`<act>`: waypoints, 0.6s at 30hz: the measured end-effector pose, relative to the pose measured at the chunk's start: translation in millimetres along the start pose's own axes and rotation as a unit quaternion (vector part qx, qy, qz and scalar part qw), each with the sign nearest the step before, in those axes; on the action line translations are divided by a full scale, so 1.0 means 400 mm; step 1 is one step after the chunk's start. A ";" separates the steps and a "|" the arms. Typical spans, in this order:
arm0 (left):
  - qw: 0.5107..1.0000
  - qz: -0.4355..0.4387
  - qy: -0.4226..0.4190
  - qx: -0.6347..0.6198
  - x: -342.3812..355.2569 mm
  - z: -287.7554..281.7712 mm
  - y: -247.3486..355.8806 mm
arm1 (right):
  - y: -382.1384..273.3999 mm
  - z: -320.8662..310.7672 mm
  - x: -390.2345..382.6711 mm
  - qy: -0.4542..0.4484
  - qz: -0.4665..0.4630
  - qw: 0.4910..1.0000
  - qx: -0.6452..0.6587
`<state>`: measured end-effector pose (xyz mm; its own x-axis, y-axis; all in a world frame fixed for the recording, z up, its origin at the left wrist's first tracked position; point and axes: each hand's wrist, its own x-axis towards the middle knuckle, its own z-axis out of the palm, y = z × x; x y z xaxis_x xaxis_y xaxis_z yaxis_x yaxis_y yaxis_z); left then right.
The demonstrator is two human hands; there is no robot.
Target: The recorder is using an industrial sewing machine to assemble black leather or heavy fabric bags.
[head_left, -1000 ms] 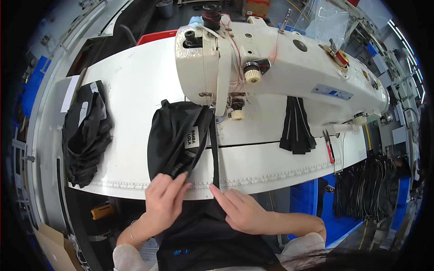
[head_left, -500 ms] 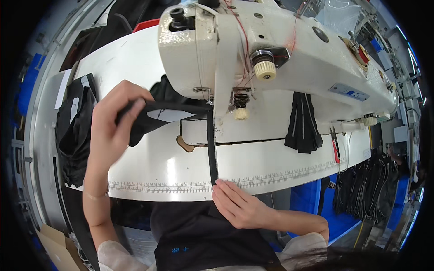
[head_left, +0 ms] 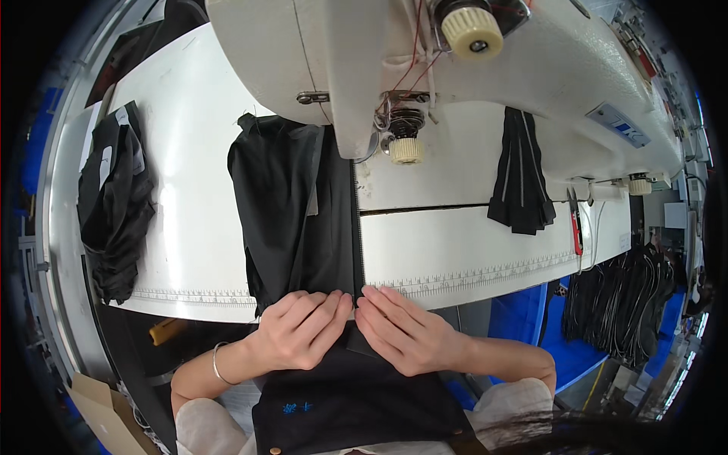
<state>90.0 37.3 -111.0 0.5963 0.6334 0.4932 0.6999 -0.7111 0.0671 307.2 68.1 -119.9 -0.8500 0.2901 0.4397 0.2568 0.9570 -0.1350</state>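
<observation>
A piece of black fabric (head_left: 280,197) hangs down over the white sewing table from beneath the sewing machine's head (head_left: 292,61). Along its right edge runs a black zipper (head_left: 358,243), reaching up toward the presser foot area, which the machine hides. At the table's front edge my left hand (head_left: 303,330) is closed, gripping the lower edge of the fabric beside the zipper. Close by on the right, my right hand (head_left: 406,332) pinches the zipper's lower end. My two hands' fingertips almost meet.
A pile of black fabric pieces (head_left: 117,205) lies at the left, and black zipper strips (head_left: 522,174) lie right of the needle area. Red-handled snips (head_left: 575,221) rest farther right. Several dark strips (head_left: 618,303) hang by a blue bin (head_left: 516,322). An open cardboard box (head_left: 102,413) stands lower left.
My left hand has come down and right from the upper left, and the fabric now lies spread beside the zipper. My right hand stays on the zipper end. The view has moved closer to the machine.
</observation>
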 end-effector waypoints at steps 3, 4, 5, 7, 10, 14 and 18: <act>1.000 -0.010 0.002 -0.018 -0.003 0.000 0.000 | 0.000 0.008 -0.003 0.003 -0.011 1.000 -0.008; 0.999 -0.021 0.004 -0.032 -0.004 -0.001 0.000 | 0.000 0.006 0.000 0.002 -0.016 1.000 -0.008; 0.999 -0.022 0.003 -0.032 -0.004 -0.003 -0.003 | 0.001 0.005 0.002 0.000 -0.021 1.000 -0.009; 0.984 -0.108 -0.007 -0.144 0.003 -0.018 -0.018 | 0.002 0.002 0.003 -0.005 -0.028 1.000 -0.013; 0.953 -0.216 -0.040 -0.210 0.065 -0.112 -0.049 | 0.008 -0.003 0.002 -0.012 -0.036 0.999 -0.021; 0.995 -0.096 0.008 -0.039 0.087 -0.149 -0.049 | 0.010 -0.014 0.007 -0.034 -0.053 0.998 -0.022; 0.999 0.023 -0.039 0.011 0.049 -0.053 -0.009 | 0.005 -0.006 0.005 -0.022 -0.048 0.998 -0.017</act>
<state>90.9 45.8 -83.0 0.6567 0.6221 0.4263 0.6785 -0.7341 0.0260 307.2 70.6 -117.4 -0.8908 0.1972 0.4093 0.1879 0.9801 -0.0633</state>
